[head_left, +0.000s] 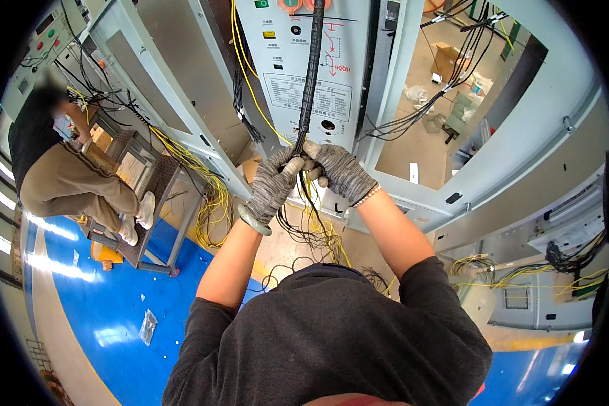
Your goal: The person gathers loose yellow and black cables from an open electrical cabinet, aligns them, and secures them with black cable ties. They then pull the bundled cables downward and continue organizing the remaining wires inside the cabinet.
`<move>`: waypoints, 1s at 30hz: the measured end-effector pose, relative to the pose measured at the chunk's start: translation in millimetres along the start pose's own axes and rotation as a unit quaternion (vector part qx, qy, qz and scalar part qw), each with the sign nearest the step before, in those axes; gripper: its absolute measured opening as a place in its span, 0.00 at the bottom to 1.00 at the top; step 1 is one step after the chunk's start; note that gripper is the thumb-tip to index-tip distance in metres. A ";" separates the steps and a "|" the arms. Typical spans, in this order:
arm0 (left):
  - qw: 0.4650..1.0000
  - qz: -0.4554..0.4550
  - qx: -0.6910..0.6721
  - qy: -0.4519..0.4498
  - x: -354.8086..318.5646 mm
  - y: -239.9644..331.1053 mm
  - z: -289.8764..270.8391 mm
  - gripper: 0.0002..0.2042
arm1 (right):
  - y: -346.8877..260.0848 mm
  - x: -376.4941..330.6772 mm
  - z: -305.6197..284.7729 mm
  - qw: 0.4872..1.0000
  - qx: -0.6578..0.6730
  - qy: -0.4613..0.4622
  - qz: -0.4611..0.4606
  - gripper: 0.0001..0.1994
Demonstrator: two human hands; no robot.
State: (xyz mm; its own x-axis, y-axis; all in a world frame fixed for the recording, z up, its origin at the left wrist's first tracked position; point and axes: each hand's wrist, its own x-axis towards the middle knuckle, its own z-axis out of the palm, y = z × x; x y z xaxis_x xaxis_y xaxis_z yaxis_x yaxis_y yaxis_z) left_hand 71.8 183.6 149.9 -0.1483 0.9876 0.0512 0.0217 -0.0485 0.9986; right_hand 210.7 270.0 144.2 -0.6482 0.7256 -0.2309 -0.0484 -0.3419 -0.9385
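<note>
Both my hands wear grey knit gloves and meet at the lower end of a black spiral-wrapped wire bundle [310, 68]. That bundle runs up the front of a pale grey cabinet panel [358, 40]. My left hand [272, 184] grips the bundle's end from the left. My right hand [337, 169] pinches it from the right, fingers closed on the wrap. Loose black and yellow wires [312, 227] hang down below my hands.
A person [61, 172] sits on a metal step platform [152, 203] at the left, working at another open cabinet [149, 74]. Yellow wires [210, 196] trail beside it. The floor [108, 298] is blue. A plastic bag [147, 326] lies there. Wired cabinet frames [534, 271] stand right.
</note>
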 end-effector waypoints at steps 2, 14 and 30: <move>1.000 0.001 -0.020 -0.006 2.3 -4.9 -1.8 0.13 | 0.8 0.5 -1.5 0.998 0.049 -0.028 0.027 0.19; 0.999 0.020 -0.008 0.049 2.8 -7.7 4.2 0.13 | 9.1 1.6 -11.5 0.988 -0.072 0.007 -0.135 0.07; 0.996 0.047 0.010 0.073 10.2 -22.4 4.5 0.12 | -59.8 -10.5 4.5 0.590 -0.655 0.010 -0.472 0.06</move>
State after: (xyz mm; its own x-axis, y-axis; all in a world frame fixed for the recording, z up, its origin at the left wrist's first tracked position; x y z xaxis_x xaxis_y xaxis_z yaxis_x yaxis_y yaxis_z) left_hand 74.3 195.4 128.0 -0.2871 0.9464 0.1482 0.0612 -0.1363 0.9888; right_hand 216.9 280.2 204.0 -0.7929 0.2339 0.5626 0.2558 0.9659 -0.0411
